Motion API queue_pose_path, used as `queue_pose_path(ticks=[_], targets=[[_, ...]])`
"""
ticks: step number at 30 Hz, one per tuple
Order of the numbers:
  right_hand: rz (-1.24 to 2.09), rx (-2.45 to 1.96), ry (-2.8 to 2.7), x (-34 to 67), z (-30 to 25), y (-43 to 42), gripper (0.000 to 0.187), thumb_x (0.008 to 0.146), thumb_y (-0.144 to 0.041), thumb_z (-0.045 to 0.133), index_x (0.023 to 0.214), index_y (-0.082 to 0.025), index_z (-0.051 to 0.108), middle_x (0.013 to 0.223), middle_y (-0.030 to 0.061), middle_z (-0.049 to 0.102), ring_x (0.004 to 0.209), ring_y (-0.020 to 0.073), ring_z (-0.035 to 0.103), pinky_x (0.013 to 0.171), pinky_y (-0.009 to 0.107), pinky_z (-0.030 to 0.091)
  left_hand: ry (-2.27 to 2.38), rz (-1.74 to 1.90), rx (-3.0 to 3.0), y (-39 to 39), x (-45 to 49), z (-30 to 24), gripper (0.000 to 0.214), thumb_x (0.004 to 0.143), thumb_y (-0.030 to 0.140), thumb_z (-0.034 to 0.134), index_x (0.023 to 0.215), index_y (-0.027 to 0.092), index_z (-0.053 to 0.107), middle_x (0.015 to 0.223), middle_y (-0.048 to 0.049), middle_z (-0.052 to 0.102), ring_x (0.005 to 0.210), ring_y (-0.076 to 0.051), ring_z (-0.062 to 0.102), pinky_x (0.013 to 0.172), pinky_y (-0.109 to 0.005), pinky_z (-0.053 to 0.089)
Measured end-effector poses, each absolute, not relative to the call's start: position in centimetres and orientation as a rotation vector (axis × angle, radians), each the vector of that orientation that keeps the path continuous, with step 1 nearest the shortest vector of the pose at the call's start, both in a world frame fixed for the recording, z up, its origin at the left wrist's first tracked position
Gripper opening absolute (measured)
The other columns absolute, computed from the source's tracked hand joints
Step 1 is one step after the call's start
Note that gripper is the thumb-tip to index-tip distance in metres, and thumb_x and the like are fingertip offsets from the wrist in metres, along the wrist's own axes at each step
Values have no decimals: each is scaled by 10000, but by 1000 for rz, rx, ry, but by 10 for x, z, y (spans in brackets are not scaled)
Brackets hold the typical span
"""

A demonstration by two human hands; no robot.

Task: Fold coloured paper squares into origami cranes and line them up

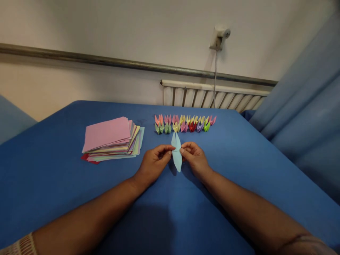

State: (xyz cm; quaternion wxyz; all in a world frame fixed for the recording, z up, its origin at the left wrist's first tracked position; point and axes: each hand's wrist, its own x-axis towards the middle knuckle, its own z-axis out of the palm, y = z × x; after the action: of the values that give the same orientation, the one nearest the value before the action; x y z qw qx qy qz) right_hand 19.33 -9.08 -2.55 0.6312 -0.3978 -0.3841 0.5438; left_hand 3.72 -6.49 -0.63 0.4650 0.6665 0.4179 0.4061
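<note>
Pinching a pale blue folded paper (177, 157) between them, the left hand (156, 161) and right hand (196, 160) hold it by its opposite sides, thumbs and fingers closed at its middle, above the blue-covered table (212, 219). To the left lies an uneven paper stack (107, 134), pink on top. Just beyond the hands stand two rows of small, multicoloured folded figures (192, 126). Farther back are a white radiator (191, 85), a metal pipe (106, 61) and a wall socket (214, 40) with a cord hanging down.
</note>
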Motion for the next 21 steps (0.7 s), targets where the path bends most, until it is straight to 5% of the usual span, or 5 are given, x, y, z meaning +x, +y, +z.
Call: queue_pose_path(ticks=[8,21], targets=[[1194,-920,-1009,194,-23,-91,114,715,-299,672,785,-217,633,686,-21,620,620,113,552,627,259,441,1079,1001,1608,-65,38,-4,232,739,238,646,959,197,707,831,-14,708,747,-142,646,746,-261,513],[1244,-882,-1014,194,-27,-92,195,664,-308,755,798,-212,652,741,-12,661,687,121,590,702,279,454,1096,1020,1559,-61,38,-6,212,712,353,712,812,171,665,723,11,641,670,-122,592,647,-227,467]])
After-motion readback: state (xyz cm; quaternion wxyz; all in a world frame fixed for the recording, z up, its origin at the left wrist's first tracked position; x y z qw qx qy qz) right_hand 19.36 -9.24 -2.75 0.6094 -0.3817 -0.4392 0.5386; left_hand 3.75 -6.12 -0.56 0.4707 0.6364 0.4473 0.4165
